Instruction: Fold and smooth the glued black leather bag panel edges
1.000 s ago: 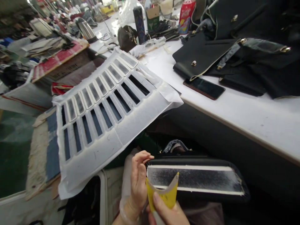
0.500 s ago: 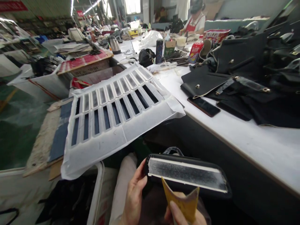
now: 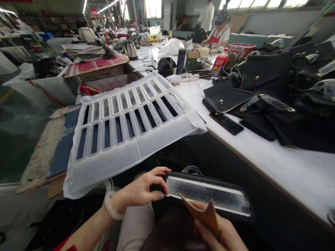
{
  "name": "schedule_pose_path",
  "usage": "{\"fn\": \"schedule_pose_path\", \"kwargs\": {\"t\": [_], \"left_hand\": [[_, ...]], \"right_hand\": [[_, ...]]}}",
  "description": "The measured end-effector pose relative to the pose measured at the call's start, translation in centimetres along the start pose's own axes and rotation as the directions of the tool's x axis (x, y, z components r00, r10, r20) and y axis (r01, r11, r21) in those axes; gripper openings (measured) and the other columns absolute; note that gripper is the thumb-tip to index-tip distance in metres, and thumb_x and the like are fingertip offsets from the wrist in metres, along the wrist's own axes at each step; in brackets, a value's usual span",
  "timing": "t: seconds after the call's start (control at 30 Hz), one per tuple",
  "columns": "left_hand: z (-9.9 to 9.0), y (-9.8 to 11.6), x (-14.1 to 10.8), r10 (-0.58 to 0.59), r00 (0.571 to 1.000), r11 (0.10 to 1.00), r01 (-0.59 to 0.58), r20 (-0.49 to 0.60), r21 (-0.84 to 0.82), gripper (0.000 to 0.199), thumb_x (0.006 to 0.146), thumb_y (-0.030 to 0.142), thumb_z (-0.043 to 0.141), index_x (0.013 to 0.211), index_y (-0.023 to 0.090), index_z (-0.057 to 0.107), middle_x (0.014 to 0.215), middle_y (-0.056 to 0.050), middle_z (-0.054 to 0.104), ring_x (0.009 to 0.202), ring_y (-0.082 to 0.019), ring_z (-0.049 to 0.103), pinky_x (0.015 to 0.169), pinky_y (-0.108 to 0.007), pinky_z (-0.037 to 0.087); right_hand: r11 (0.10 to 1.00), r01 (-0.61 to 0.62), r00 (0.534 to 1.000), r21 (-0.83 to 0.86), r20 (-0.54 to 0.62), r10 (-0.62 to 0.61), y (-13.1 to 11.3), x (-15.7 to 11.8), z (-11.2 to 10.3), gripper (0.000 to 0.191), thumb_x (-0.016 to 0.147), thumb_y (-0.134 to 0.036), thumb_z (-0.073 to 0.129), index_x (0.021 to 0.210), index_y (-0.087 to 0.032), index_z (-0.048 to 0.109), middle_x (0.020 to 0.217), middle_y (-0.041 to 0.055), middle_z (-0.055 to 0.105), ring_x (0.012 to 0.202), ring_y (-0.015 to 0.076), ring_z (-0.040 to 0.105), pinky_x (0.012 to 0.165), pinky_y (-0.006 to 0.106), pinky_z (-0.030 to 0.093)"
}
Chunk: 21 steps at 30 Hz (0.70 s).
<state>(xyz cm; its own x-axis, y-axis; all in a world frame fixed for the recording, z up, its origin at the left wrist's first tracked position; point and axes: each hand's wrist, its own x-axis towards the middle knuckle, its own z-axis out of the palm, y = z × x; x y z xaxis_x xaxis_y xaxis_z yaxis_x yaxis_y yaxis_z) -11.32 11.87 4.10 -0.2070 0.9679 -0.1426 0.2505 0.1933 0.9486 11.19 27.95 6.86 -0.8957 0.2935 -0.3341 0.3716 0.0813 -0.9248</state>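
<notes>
Low in the frame, right of centre, a black bag panel with a grey strip lies with its long axis running left to right. The left hand pinches its left end, fingers closed on the edge. The right hand, just below the strip, grips a curled yellow-brown card whose tip touches it
</notes>
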Motion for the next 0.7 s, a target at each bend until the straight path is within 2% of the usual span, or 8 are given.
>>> {"fn": "schedule_pose_path", "kwargs": {"t": [0.1,0.17,0.23,0.33,0.43,0.57,0.7], "left_hand": [[-0.3,0.6,0.4,-0.001,0.997,0.999,-0.002,0.073,0.037,0.021,0.075,0.009,0.071,0.089,0.024,0.072,0.144,-0.009,0.048,0.14,-0.027,0.037,0.114,-0.044,0.032],[-0.2,0.3,0.4,0.005,0.996,1.0,-0.007,0.085,0.027,0.021,0.075,0.008,0.072,0.089,0.023,0.07,0.143,-0.008,0.047,0.14,-0.026,0.036,0.114,-0.041,0.032],[0.0,-0.1,0.4,0.014,0.996,1.0,-0.015,0.087,0.018,0.019,0.075,0.009,0.073,0.089,0.022,0.069,0.143,-0.008,0.047,0.14,-0.026,0.037,0.114,-0.04,0.031],[0.0,-0.6,0.6,0.044,0.992,0.997,-0.051,0.116,0.05,0.02,0.075,0.012,0.076,0.092,0.021,0.068,0.144,-0.008,0.044,0.138,-0.028,0.038,0.114,-0.039,0.032],[-0.7,-0.3,1.2,0.06,0.978,0.987,-0.088,0.198,0.137,0.026,0.076,0.013,0.076,0.099,0.022,0.069,0.146,-0.007,0.04,0.132,-0.026,0.046,0.112,-0.037,0.036],[-2.2,0.3,2.2,0.08,0.939,0.963,-0.16,0.335,0.219,0.032,0.076,0.013,0.077,0.105,0.025,0.07,0.146,-0.005,0.041,0.13,-0.025,0.049,0.11,-0.034,0.039],[-3.3,0.6,3.0,0.123,0.898,0.909,-0.273,0.422,0.314,0.025,0.079,0.018,0.075,0.103,0.026,0.07,0.148,-0.003,0.041,0.125,-0.025,0.054,0.105,-0.033,0.045]], "right_hand": [[0.994,0.025,1.0,-0.11,0.01,-0.024,-1.2,0.3,-1.1,0.033,0.091,-0.042,0.057,0.112,-0.023,0.073,0.093,0.0092,0.072,0.086,0.0264,0.066,0.082,0.032,0.052],[0.994,0.01,1.0,-0.106,-0.001,-0.01,-1.8,0.7,-1.2,0.029,0.09,-0.044,0.057,0.102,-0.023,0.074,0.082,0.0065,0.07,0.076,0.0235,0.065,0.069,0.028,0.051],[0.997,0.019,1.0,-0.071,0.006,-0.018,-2.3,1.5,-0.8,0.023,0.089,-0.04,0.057,0.096,-0.023,0.07,0.075,0.0035,0.066,0.071,0.021,0.062,0.064,0.027,0.049],[0.988,0.09,0.993,-0.126,0.089,-0.079,-2.8,3.0,0.9,0.012,0.087,-0.027,0.053,0.093,-0.022,0.063,0.085,0.0023,0.066,0.076,0.0188,0.061,0.071,0.027,0.047],[0.973,0.141,0.983,-0.183,0.141,-0.116,-2.9,4.2,2.6,0.013,0.087,-0.02,0.047,0.094,-0.021,0.058,0.092,0.0025,0.066,0.083,0.018,0.062,0.077,0.028,0.045],[0.976,0.155,0.987,-0.151,0.076,-0.145,-2.0,4.8,3.7,0.014,0.093,-0.026,0.042,0.094,-0.021,0.055,0.091,0.002,0.065,0.082,0.0168,0.06,0.077,0.027,0.044],[0.984,0.145,0.989,-0.106,0.012,-0.145,-0.3,4.7,3.8,0.016,0.095,-0.029,0.043,0.097,-0.022,0.057,0.091,0.0015,0.064,0.083,0.0167,0.06,0.079,0.025,0.044]]}}
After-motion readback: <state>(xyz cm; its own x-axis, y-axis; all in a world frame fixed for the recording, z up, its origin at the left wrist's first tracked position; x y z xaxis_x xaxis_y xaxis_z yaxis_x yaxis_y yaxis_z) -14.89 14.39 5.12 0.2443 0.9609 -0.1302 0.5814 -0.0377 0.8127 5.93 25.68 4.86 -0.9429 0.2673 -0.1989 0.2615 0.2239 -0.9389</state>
